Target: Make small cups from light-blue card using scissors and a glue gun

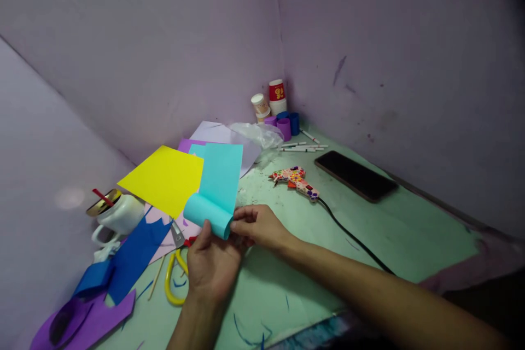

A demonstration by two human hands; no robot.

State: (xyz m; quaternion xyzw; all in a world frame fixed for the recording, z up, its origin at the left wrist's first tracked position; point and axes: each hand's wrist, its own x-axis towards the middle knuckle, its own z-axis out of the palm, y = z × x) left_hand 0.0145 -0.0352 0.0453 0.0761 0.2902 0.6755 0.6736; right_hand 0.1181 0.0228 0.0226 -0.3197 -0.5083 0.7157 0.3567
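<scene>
A light blue sheet (222, 175) is held above the table, its near end curled into a roll. My left hand (215, 262) supports the roll from below, thumb pressed on its front. At the roll's right end, my right hand (262, 225) pinches the sheet's edge between thumb and fingers. Behind and left of the sheet is a yellow sheet (164, 178). Scissors with yellow handles (169, 284) lie beside my left wrist, partly hidden by it. To the right, a flower-patterned glue gun (301, 183) rests on the table.
A black phone (355, 175) lies at the right, near the glue gun's cord (353, 238). White sticks (301, 147), paper cups (278, 99) and purple and blue rolls (284, 128) sit by the corner. Left are a white mug (123, 216), blue strips (137, 257) and purple pieces (102, 317).
</scene>
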